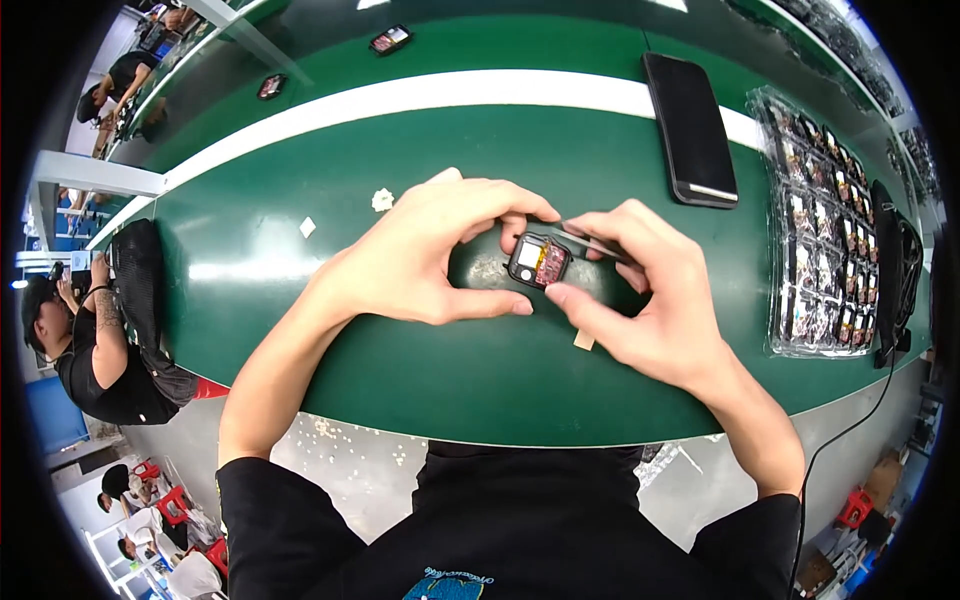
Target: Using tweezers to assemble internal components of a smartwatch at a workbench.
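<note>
A small square black device housing (538, 262) lies between my hands, its inner side showing a white label, a yellow strip and reddish parts. My left hand (435, 240) curves around its left side, with a curled finger against the upper-left edge and the index fingertip above it. The left thumb sits just below the housing. In my right hand (645, 290) are slim metal tweezers (597, 246), held slantwise with their tip at the housing's upper edge. My right thumb reaches the housing's lower right corner. Fingers partly hide the tweezers.
A black phone-like slab (692, 130) lies at the back right. Beside it, a clear tray (775, 330) holds several similar units. Two more units, one dark (391, 39), lie at the back. White scraps (383, 200) and a tan piece (584, 340) are on the green table (420, 385).
</note>
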